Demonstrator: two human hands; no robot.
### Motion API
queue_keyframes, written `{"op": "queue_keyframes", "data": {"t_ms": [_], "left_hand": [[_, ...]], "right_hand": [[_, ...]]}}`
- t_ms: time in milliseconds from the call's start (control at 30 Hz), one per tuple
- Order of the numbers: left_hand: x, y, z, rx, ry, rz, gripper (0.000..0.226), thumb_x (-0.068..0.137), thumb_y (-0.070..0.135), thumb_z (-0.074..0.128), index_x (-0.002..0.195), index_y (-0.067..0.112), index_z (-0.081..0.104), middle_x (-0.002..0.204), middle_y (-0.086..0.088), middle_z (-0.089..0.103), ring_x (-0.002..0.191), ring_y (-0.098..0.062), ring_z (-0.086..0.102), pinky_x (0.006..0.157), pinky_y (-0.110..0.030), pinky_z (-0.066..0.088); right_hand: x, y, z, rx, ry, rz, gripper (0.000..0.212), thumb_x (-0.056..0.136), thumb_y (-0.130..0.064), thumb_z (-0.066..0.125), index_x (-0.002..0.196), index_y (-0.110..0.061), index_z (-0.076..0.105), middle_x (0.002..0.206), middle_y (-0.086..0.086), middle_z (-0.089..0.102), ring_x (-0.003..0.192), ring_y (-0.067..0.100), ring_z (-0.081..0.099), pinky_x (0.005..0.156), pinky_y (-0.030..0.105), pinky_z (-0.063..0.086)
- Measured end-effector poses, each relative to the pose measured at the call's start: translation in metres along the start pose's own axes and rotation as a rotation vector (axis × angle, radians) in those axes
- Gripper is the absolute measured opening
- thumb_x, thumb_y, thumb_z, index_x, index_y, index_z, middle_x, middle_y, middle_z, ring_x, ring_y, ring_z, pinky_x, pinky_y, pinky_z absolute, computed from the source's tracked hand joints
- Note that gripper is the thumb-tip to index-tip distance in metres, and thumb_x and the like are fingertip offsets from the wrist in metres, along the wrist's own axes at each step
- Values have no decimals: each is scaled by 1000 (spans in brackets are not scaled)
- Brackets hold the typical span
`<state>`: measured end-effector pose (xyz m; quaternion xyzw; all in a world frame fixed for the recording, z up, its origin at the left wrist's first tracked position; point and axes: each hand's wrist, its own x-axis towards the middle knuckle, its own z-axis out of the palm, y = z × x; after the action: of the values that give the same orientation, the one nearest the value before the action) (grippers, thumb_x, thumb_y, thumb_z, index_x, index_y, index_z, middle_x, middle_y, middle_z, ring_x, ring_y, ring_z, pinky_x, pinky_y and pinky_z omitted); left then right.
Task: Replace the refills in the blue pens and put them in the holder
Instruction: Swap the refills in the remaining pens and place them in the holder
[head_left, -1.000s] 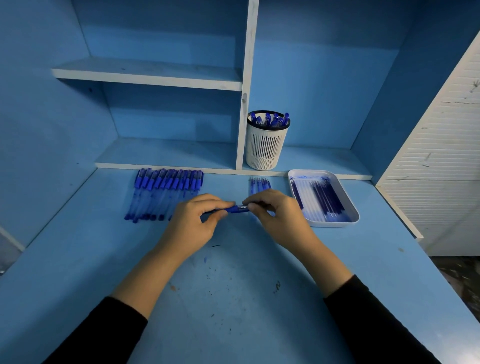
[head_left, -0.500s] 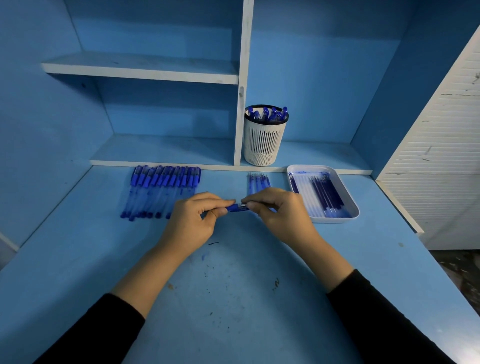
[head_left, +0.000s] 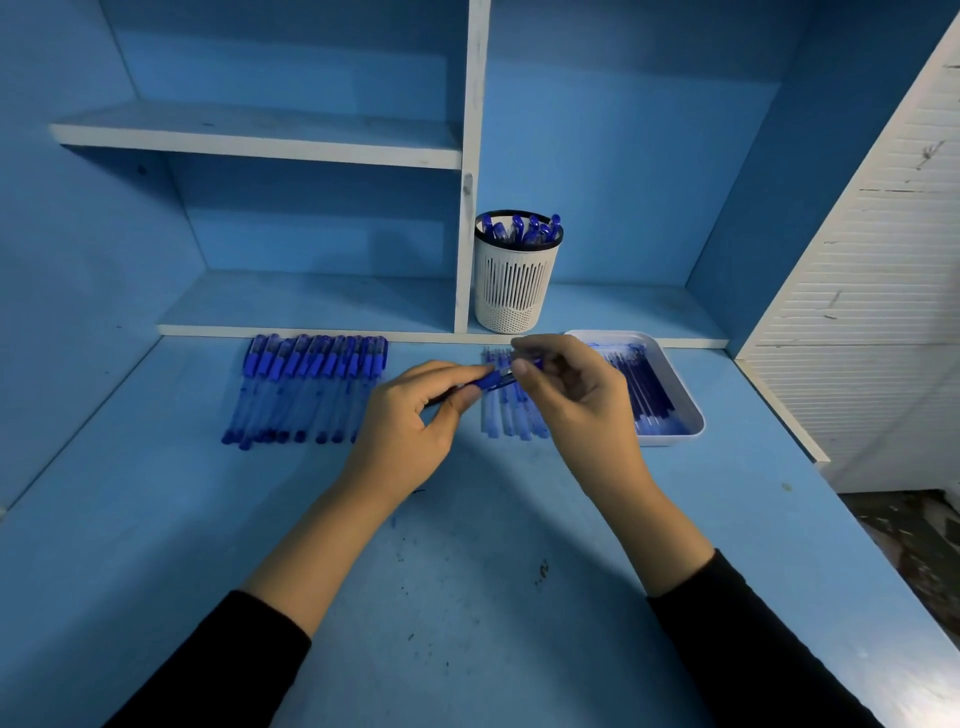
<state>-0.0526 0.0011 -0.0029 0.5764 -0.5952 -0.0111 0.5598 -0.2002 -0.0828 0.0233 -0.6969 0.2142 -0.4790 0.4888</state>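
The pen (head_left: 491, 382) being worked on is held up off the table (head_left: 467, 597), straight in front of the holder (head_left: 514, 280). The left hand (head_left: 410, 421) has its fingers curled round the barrel. The right hand (head_left: 576, 400) pinches the other end between thumb and forefinger.

Between the hands and the holder, a small bunch of pens (head_left: 511, 418) lies on the table, partly hidden by the right hand. Front-left of the holder there's a long row of capped pens (head_left: 311, 389), and front-right a white tray (head_left: 672, 440) with refills (head_left: 649, 395). The holder sits on the low shelf (head_left: 311, 306) with finished pens (head_left: 519, 228) poking out.
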Motion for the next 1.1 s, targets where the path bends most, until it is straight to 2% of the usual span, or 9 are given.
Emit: {"op": "queue_keyframes", "data": {"t_ms": [100, 333, 433, 500, 633, 767, 867, 967, 1100], "left_hand": [[3, -3, 0, -6, 26, -12, 24, 91, 3, 65, 113, 9, 71, 104, 6, 70, 95, -1, 65, 86, -17, 49], [8, -13, 4, 18, 14, 13, 25, 94, 9, 62, 118, 9, 69, 112, 6, 70, 105, 1, 64, 92, -16, 48], [11, -22, 4, 30, -1, -57, 33, 99, 20, 53, 130, 12, 61, 119, 5, 67, 112, 1, 60, 97, -14, 43], [12, -27, 6, 74, -24, -118, 38, 100, 25, 49, 137, 17, 55, 127, 4, 63, 118, -2, 57, 100, -13, 39], [19, -32, 15, 360, -194, -208, 45, 102, 26, 45, 146, 19, 42, 147, 2, 47, 135, -15, 42, 109, -28, 34], [25, -35, 21, 555, -308, -276, 48, 102, 24, 40, 149, 14, 37, 154, -2, 37, 141, -18, 33, 113, -31, 27], [27, -37, 23, 603, -327, -322, 47, 102, 24, 38, 148, 14, 39, 154, -2, 36, 141, -17, 33, 112, -29, 26], [27, -39, 23, 615, -342, -355, 47, 103, 24, 36, 148, 14, 39, 155, -1, 34, 142, -16, 30, 113, -26, 23], [27, -40, 21, 603, -356, -372, 48, 103, 26, 36, 149, 15, 37, 158, 0, 30, 145, -14, 26, 116, -26, 19]], "right_hand": [[2, 0, -1, 96, 30, 48, 18, 85, 3, 66, 103, 1, 62, 86, 7, 67, 79, 8, 65, 75, 17, 50], [7, -2, -8, 10, 129, 22, 16, 84, 4, 68, 98, -4, 67, 85, 7, 70, 80, 9, 67, 78, 18, 50], [16, -15, -19, -40, 246, -71, 17, 84, 3, 68, 99, -3, 64, 81, -2, 67, 77, 5, 64, 75, 14, 48], [23, -27, -29, -69, 343, -154, 17, 84, 2, 68, 99, -3, 60, 83, -2, 65, 77, 6, 63, 75, 16, 48], [45, -56, -45, -143, 489, -332, 14, 87, -4, 67, 97, -5, 57, 88, 0, 62, 82, 10, 62, 80, 21, 50], [83, -74, -51, -176, 596, -483, 11, 87, -3, 64, 95, -6, 57, 85, -8, 60, 79, 6, 61, 76, 24, 50], [114, -75, -49, -237, 597, -538, 9, 86, -2, 63, 93, -6, 58, 83, -7, 60, 76, 5, 60, 74, 22, 51], [142, -62, -40, -327, 533, -508, 8, 84, -3, 61, 92, -1, 59, 81, -2, 61, 73, 6, 60, 72, 19, 51], [166, -31, -28, -495, 354, -393, 9, 82, -3, 61, 91, -4, 59, 82, 3, 64, 74, 19, 62, 72, 29, 53]]}}
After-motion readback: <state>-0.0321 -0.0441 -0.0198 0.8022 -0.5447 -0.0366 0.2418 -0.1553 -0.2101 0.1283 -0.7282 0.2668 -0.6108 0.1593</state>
